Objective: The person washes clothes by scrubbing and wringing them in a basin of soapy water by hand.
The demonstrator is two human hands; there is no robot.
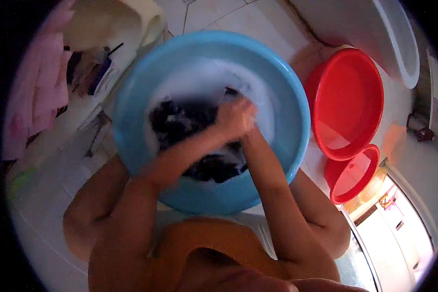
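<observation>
Between my bent knees stands a large blue basin (297, 97) with white suds (265, 104) in it. A soaked dark cloth (214, 168) lies bunched in the suds; a blur hides part of it. Over the right part of the cloth, my left hand (226, 120) and my right hand (248, 111) are pressed together. Both are closed, with a bit of the dark cloth showing just beyond them. Motion softens the fingers, so single fingers are hard to make out.
A big red basin (314, 104) and a smaller red basin (328, 177) stand to the right. Beyond them a large pale tub (409, 53) leans at the upper right. Pink cloth (36, 87) hangs at the left near a cream-coloured fixture (153, 22). Floor tiles (214, 13) surround the blue basin.
</observation>
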